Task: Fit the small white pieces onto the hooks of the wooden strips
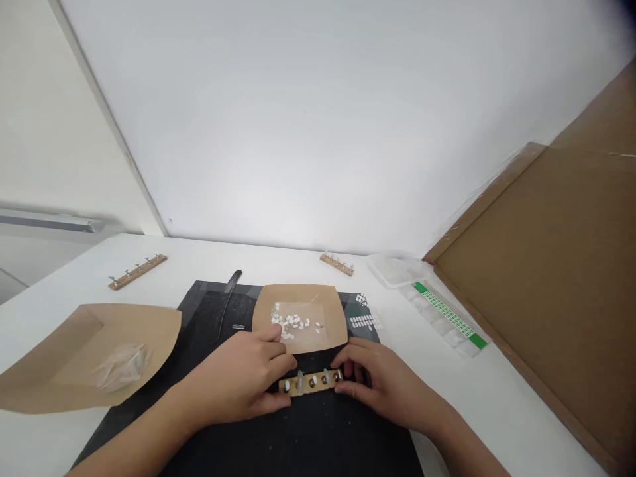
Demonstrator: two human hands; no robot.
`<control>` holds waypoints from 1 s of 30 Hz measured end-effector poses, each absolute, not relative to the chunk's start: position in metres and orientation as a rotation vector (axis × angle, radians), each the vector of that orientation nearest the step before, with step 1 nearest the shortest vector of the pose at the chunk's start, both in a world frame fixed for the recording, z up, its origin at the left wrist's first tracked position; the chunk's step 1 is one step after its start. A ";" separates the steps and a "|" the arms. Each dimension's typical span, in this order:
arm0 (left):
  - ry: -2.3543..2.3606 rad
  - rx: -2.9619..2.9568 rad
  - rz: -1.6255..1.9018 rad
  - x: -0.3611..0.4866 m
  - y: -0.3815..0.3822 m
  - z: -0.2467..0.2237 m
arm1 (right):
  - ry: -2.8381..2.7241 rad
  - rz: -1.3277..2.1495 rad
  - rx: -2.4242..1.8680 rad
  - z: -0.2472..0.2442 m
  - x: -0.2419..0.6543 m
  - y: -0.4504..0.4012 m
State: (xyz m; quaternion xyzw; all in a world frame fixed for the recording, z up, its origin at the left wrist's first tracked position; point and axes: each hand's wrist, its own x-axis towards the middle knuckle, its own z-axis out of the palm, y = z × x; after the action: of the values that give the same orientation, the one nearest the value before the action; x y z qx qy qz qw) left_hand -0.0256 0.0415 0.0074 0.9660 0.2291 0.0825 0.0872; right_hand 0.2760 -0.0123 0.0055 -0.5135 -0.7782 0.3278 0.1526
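Observation:
A short wooden strip lies across the black mat, with several round metal studs along it. White tabs sit on some studs, and two longer translucent pieces, which look like false nail tips, stand out from it. My left hand has its thumb and fingers closed about the strip's left end. At the right end, the thumb and index finger of my right hand pinch the strip. Just behind is a brown paper tray holding small white tabs on a clear sheet; my left fingers overlap its front edge.
Left stands another paper tray with clear pieces. A dark thin tool lies on the black mat. Similar strips are behind. Right are white tab sheets, a plastic box, a green-edged pack and cardboard.

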 end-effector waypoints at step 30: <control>0.625 2.746 0.400 -0.015 0.035 -0.001 | -2.361 0.779 -1.423 0.011 0.264 -0.017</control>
State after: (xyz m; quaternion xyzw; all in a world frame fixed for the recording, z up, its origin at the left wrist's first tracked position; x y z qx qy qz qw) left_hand -0.0152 0.0347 -0.0015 0.9548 0.2174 0.1389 0.1479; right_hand 0.2637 -0.0175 0.0110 -0.4920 -0.8163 0.2694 0.1379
